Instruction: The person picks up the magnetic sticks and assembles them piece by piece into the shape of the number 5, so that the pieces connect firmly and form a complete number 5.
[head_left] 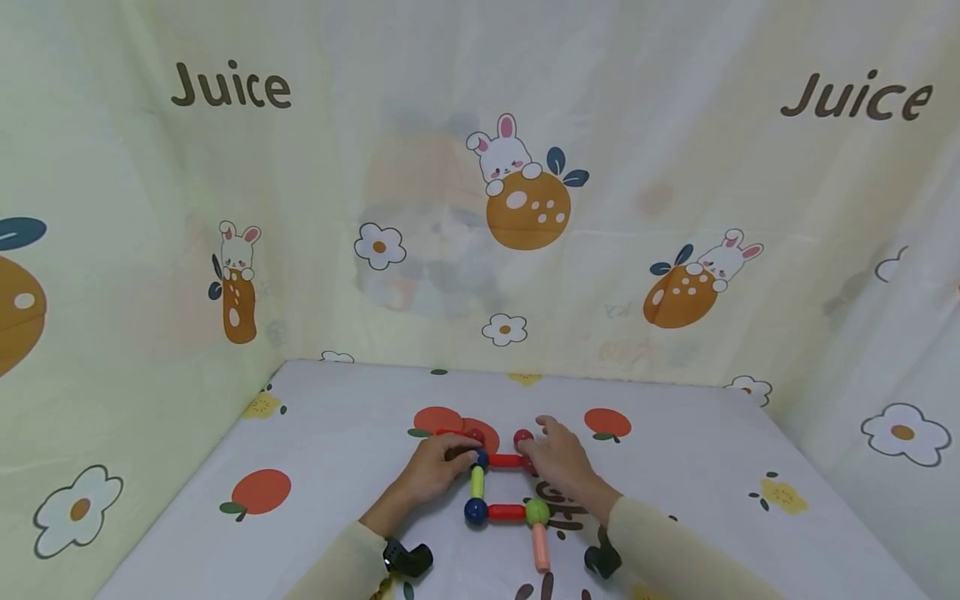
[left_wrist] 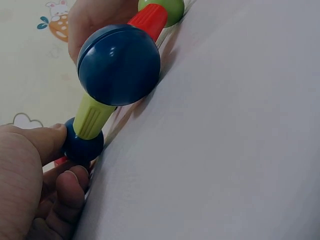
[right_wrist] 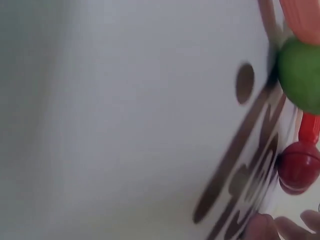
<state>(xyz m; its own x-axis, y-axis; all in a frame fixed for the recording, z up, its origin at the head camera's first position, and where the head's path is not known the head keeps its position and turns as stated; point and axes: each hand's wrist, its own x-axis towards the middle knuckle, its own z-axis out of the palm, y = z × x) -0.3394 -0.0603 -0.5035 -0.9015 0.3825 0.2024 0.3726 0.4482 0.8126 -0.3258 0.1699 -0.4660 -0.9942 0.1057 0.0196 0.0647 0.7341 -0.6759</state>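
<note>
In the head view, my left hand [head_left: 435,468] pinches the far blue ball [head_left: 480,457] of a ball-and-rod construction toy between thumb and fingers. A yellow-green rod [left_wrist: 93,117] joins it to a nearer blue ball [left_wrist: 119,65]. From there a red rod [head_left: 507,513] leads to a green ball [head_left: 537,512], which carries a pink rod [head_left: 542,547]. Another red rod [head_left: 506,460] spans the far side to a red ball [right_wrist: 299,167]. My right hand [head_left: 562,460] is beside that ball and a loose-looking red ball [head_left: 522,437], its fingers extended; the thumb's contact is unclear.
One more red ball [head_left: 475,435] lies just beyond my left fingers, partly hidden. The white tablecloth [head_left: 337,467] bears printed fruit and brown lettering. A patterned curtain [head_left: 450,292] stands behind the table and along both sides.
</note>
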